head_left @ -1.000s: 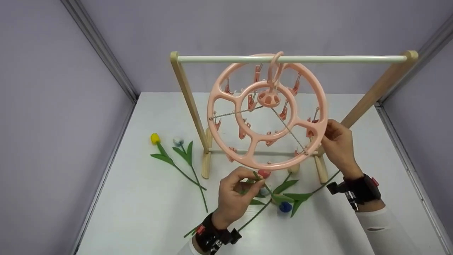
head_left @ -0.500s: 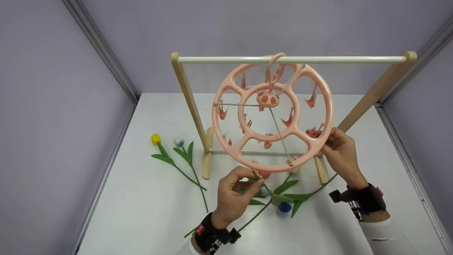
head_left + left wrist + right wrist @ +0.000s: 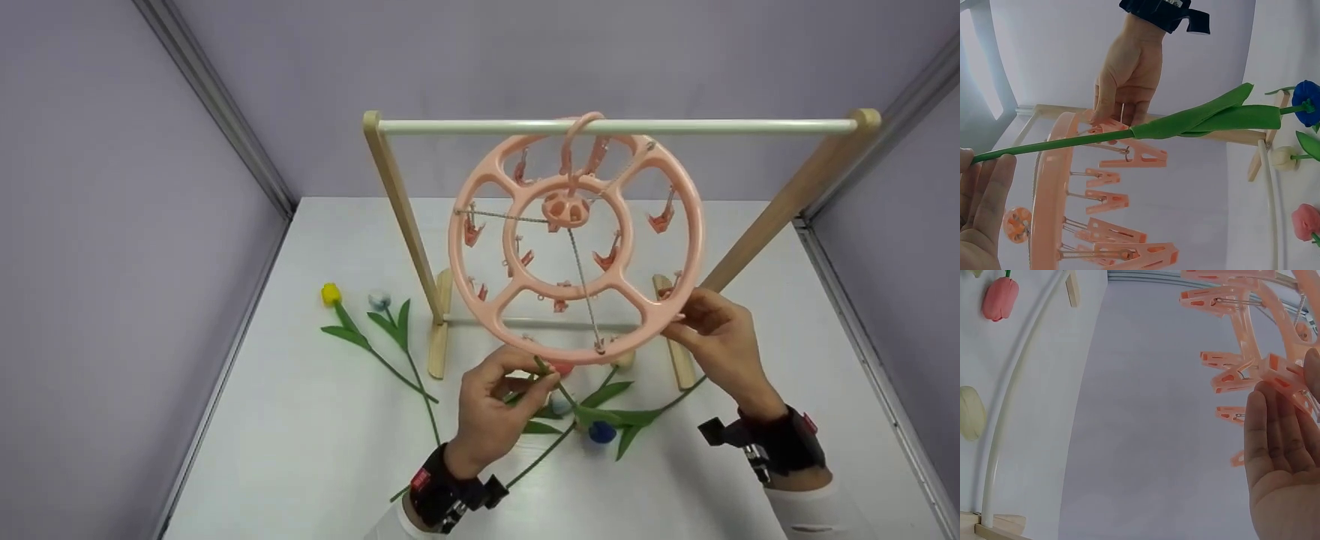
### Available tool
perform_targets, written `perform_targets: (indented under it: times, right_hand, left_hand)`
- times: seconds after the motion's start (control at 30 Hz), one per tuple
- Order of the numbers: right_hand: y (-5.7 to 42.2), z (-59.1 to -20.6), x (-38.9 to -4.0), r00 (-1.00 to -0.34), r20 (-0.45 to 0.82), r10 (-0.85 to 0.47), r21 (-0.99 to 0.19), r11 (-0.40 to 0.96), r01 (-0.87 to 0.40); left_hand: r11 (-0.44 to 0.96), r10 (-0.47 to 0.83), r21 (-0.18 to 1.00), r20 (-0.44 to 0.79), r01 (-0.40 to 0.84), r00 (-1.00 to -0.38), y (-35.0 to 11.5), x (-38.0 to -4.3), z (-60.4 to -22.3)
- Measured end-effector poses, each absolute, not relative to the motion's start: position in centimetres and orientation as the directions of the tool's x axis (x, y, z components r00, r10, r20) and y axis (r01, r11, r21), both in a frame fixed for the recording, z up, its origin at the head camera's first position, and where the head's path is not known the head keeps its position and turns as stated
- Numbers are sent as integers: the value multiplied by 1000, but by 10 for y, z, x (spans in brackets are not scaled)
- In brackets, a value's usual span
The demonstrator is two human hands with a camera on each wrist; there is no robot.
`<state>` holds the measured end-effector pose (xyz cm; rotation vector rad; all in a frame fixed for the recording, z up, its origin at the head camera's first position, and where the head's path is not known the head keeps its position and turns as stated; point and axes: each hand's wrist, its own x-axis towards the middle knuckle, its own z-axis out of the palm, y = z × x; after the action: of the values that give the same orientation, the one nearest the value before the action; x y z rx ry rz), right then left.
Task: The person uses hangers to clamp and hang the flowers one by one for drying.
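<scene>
My left hand [image 3: 495,420] pinches the stem of a blue tulip [image 3: 1306,101] near its cut end. The green leaves [image 3: 1213,118] and blue bloom point away from the hand, and the bloom hangs lower in the head view. Beside the rim of a round pink clip hanger [image 3: 460,262], my right hand [image 3: 724,349] pinches a pink clothes peg [image 3: 1283,376] between thumb and fingers. More pegs [image 3: 1107,201] dangle around the hanger's rings. The tulip stem is apart from the pinched peg.
The hanger hooks over the white bar [image 3: 712,126] of a wooden stand [image 3: 397,202]. Yellow [image 3: 331,294] and pale blue [image 3: 379,301] tulips lie at left on the white table [image 3: 300,450]. Pink [image 3: 1000,298] and cream [image 3: 970,413] tulips lie by the stand's lower rail [image 3: 1010,388].
The hanger has turned clockwise as seen from above. My right hand has moved slightly right and toward me with it. The left hand has barely moved, still holding the blue tulip's stem.
</scene>
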<state>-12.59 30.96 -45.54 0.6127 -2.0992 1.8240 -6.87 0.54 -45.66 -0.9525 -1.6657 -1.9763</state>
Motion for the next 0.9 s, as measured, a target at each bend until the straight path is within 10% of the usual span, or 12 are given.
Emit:
perform_targets:
  times: [0.9]
  right_hand:
    - [264,-455,-96,-825,490,-280,-863,-19,-506]
  left_hand:
    - [-205,152,669,743,714,-652,12,-78,-442]
